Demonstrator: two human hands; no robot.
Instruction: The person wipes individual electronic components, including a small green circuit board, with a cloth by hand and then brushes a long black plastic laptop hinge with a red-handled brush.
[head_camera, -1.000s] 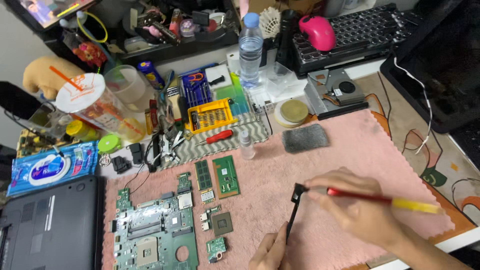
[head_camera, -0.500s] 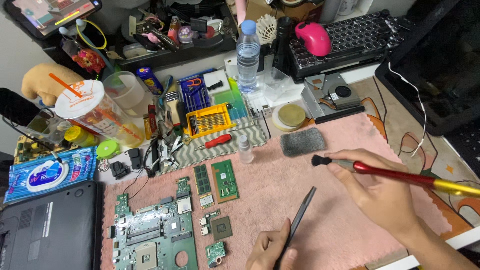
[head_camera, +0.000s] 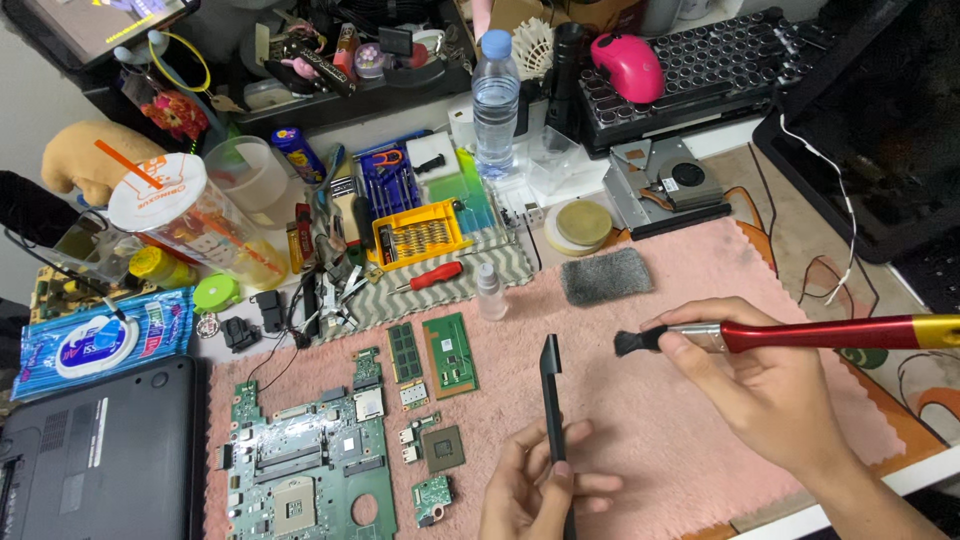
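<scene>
Left hand (head_camera: 535, 490) bare, right hand (head_camera: 770, 395) bare, forearm seemingly sleeveless, no rings visible

The motherboard (head_camera: 305, 470) lies on the cloth (head_camera: 700, 480), left of the memory modules (head_camera: 430, 352). The water bottle (head_camera: 496, 100) stands behind them, the keyboard (head_camera: 720, 70) to its right.

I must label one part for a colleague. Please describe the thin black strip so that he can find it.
On the pink fleece mat, right of the green circuit boards, the left hand holds a thin black plastic strip upright. It alone is narrow, plain and black.
</scene>
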